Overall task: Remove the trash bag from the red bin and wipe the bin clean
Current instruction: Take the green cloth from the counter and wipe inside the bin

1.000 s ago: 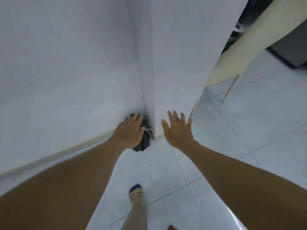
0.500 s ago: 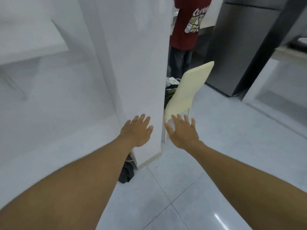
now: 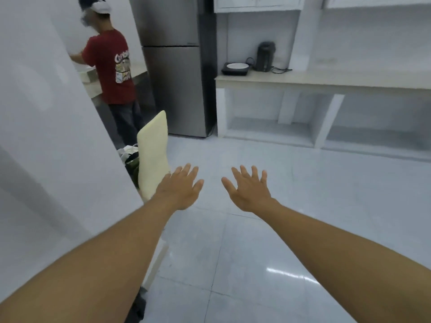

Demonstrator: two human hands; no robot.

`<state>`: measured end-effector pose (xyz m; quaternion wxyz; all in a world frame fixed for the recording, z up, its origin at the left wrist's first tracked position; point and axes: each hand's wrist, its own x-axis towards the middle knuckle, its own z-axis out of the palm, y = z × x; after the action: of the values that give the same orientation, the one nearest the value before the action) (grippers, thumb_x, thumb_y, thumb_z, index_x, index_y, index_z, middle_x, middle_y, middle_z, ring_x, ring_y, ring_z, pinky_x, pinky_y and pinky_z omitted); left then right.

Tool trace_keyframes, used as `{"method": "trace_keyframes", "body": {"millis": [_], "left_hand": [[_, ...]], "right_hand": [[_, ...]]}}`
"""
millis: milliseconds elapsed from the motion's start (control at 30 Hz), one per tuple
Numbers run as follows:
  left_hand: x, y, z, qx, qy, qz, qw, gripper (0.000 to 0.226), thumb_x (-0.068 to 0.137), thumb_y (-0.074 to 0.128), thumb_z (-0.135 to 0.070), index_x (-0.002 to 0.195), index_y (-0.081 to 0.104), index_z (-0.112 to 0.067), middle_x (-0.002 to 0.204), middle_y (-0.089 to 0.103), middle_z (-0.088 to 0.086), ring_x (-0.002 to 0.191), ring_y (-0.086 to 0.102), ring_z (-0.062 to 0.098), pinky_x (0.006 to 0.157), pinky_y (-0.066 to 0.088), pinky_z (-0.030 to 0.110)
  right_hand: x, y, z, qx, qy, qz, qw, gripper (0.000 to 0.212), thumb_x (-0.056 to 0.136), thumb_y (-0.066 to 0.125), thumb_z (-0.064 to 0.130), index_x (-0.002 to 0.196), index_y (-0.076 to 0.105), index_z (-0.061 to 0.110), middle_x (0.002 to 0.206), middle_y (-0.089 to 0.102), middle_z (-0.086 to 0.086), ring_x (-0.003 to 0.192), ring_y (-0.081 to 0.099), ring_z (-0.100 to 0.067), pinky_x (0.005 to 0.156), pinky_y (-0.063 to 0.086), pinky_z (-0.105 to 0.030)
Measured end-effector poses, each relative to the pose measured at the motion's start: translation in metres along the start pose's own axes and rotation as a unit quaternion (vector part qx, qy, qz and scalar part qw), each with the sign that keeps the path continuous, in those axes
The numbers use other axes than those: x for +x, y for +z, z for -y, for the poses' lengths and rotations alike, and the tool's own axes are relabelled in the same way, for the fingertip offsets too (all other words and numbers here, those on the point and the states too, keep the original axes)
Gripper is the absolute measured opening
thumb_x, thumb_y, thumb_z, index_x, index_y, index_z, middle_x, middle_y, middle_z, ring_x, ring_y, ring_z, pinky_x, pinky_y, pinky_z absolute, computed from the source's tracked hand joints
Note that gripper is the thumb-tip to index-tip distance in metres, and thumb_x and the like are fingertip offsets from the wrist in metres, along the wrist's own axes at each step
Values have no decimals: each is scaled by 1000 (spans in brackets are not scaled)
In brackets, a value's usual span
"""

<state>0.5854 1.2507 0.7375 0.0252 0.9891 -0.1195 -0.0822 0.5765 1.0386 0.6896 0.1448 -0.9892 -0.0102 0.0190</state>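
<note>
Both your left hand (image 3: 180, 190) and right hand (image 3: 248, 191) are spread flat, grasping nothing, over bare tiled floor (image 3: 279, 229); white wall (image 3: 46, 136) and cream chair (image 3: 152, 155) edge your left.

A: What colour is the fridge (image 3: 172, 66)?
B: Silver-grey. The chair back (image 3: 152, 155) is cream.
A: And the person's shirt (image 3: 107, 66)?
B: Dark red, with a white-lettered print. The floor tiles (image 3: 303, 206) are pale grey-white, the countertop (image 3: 326, 78) beige, the kettle (image 3: 265, 57) black.
</note>
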Motion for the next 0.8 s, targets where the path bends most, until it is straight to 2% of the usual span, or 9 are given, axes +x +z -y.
{"method": "trace_keyframes", "body": {"millis": [200,400,633,800], "left_hand": [[4,-13,-126,29,136,-5,990,63,108,18,-49,164,9,-22,172,3,2,158,9,25,125,16,48],[-12,-12,-287,48,274,-5,961,63,108,18,-50,164,9,-22,172,3,2,158,11,25,125,17,48],[-68,12,-509,49,426,2,903,63,108,19,-48,164,10,-21,172,5,3,157,12,25,125,18,47],[-128,39,-657,31,514,9,857,63,108,20,-49,164,10,-22,172,6,2,157,13,24,126,18,45]], "right_hand": [[-84,-42,-102,19,134,-45,990,80,97,8,72,161,16,25,171,8,-6,156,-3,-35,121,-10,-58],[-188,-85,-221,34,257,-91,962,80,97,10,72,161,16,25,171,9,-5,156,-1,-34,122,-8,-58],[-351,-116,-374,48,394,-146,906,78,98,12,72,161,17,27,171,11,-2,156,2,-31,122,-7,-55],[-464,-138,-464,26,480,-174,859,75,99,13,70,161,19,27,170,14,-2,155,9,-34,124,2,-57]]}}
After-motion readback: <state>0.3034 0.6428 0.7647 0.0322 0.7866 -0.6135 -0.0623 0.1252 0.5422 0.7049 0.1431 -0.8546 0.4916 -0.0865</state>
